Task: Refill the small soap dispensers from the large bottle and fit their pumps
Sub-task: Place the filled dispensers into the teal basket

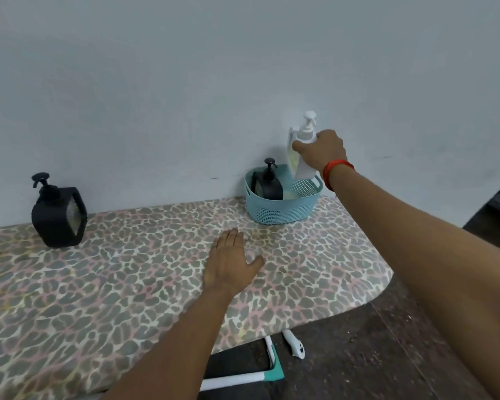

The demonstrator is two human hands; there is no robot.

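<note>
The right hand (324, 153) is gripping a white dispenser (302, 157) tilted above the blue basket (280, 210) while the left hand (228, 261) is lying flat and empty on the desk (127, 284), risking clipping the black dispenser (267, 183) inside.

Counter (127, 284): long padded top, leopard-print cover in grey, cream and pink, right end rounded. Behind it and touching its far edge, plain pale grey-blue wall (185, 82), evenly lit. Below the rounded end, dark scuffed floor (387, 356) and white frame legs (234, 381) with teal fittings.
</note>
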